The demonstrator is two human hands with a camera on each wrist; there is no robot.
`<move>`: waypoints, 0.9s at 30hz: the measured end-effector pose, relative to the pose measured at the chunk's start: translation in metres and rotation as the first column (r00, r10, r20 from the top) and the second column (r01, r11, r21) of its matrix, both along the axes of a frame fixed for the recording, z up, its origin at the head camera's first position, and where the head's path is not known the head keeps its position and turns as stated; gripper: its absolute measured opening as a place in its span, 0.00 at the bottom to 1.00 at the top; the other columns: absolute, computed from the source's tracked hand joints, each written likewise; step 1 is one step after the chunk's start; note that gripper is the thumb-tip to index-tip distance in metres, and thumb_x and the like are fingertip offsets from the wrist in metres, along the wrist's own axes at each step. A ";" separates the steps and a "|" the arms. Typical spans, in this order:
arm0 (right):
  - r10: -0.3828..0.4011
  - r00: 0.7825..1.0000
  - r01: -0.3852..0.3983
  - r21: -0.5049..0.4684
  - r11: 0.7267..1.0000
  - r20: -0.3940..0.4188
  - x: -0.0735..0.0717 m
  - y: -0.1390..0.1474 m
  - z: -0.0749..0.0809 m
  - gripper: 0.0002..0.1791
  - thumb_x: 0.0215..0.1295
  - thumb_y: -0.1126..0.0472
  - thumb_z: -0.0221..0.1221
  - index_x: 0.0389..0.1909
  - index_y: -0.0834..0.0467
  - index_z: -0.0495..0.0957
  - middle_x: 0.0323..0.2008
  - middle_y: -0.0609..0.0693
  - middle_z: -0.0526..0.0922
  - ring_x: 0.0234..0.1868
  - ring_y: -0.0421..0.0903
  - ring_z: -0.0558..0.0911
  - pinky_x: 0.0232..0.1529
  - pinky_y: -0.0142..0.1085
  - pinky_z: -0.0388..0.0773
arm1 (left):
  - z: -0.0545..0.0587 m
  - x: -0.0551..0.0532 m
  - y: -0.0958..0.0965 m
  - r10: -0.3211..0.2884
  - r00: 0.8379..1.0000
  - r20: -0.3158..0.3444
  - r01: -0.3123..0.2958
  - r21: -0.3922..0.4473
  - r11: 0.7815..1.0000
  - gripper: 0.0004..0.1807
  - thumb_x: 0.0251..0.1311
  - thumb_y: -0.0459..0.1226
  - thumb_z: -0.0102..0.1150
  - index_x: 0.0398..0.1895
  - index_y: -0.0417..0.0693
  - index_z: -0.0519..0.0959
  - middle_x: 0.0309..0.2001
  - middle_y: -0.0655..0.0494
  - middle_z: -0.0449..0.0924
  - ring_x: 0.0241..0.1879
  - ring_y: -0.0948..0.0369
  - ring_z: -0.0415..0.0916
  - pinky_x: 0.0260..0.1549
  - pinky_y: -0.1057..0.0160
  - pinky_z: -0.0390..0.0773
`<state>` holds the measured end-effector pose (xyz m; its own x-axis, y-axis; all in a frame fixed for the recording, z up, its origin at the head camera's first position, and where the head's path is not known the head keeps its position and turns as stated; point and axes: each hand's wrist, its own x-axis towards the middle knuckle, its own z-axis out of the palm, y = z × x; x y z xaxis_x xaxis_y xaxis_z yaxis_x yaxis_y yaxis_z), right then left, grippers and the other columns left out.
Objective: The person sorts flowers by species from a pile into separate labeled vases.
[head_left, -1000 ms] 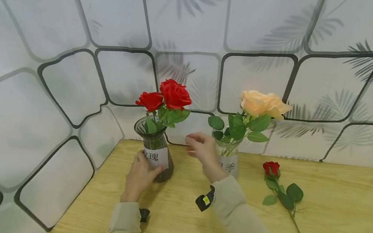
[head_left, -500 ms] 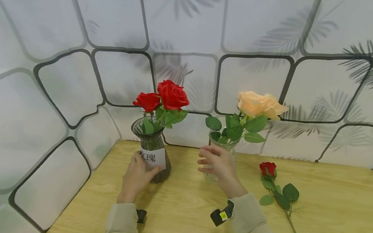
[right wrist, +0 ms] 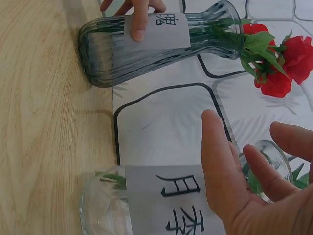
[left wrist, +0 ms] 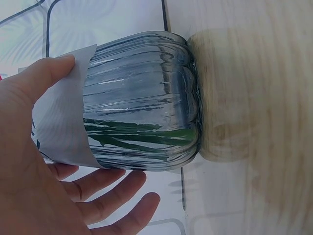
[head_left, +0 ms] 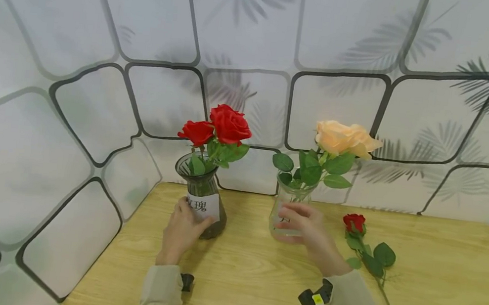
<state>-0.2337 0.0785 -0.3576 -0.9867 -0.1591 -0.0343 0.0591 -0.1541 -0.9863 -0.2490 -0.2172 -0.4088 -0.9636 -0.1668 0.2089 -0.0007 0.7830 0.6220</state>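
Observation:
My left hand holds a grey ribbed glass vase with a white paper label. In the left wrist view its thumb lies on the label, while the fingers reach round the far side of the glass. Red roses with green leaves stand in this vase. Over to the right, my right hand is in front of a clear glass vase and partly hides its label. The right wrist view shows that hand's fingers spread over the labelled clear vase. Peach-coloured roses stand in it.
A single red rose with a long stem lies on the wooden table, right of the clear vase. Behind the table stands a patterned wall covering, close to both vases.
My right hand has moved right and down, from beside the grey vase to in front of the clear vase. My left hand still grips the grey vase in the same place.

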 end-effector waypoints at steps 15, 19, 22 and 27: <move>-0.048 0.999 0.047 0.030 0.998 0.027 0.016 0.039 -0.002 0.27 0.74 0.58 0.61 0.65 0.71 0.70 0.50 0.57 0.82 0.42 0.48 0.87 0.42 0.49 0.85 | 0.001 0.002 0.001 0.002 1.000 0.007 -0.002 0.007 1.000 0.50 0.61 0.54 0.67 0.71 0.28 0.55 0.60 0.31 0.68 0.57 0.38 0.73 0.50 0.36 0.76; -0.053 0.998 0.050 0.072 0.996 0.030 0.019 0.054 -0.003 0.29 0.74 0.56 0.60 0.67 0.71 0.68 0.51 0.55 0.82 0.44 0.47 0.87 0.43 0.48 0.85 | 0.000 0.002 0.000 0.005 1.000 0.014 -0.005 0.009 1.000 0.50 0.61 0.54 0.67 0.71 0.28 0.55 0.60 0.31 0.68 0.56 0.38 0.73 0.50 0.37 0.76; -0.057 0.998 0.054 0.075 0.996 0.031 0.020 0.066 -0.005 0.25 0.74 0.56 0.61 0.64 0.67 0.71 0.47 0.52 0.83 0.43 0.46 0.87 0.43 0.48 0.85 | 0.001 0.001 0.000 0.000 1.000 0.010 0.000 0.014 1.000 0.50 0.61 0.54 0.67 0.71 0.28 0.54 0.59 0.31 0.69 0.56 0.38 0.73 0.50 0.37 0.76; -0.055 0.997 0.053 0.044 0.998 0.045 0.021 0.087 -0.009 0.13 0.74 0.57 0.60 0.55 0.57 0.77 0.43 0.46 0.84 0.42 0.45 0.87 0.43 0.48 0.85 | -0.001 0.000 -0.001 -0.009 1.000 0.011 0.009 0.015 1.000 0.50 0.61 0.53 0.67 0.71 0.28 0.53 0.60 0.31 0.68 0.57 0.38 0.72 0.52 0.37 0.75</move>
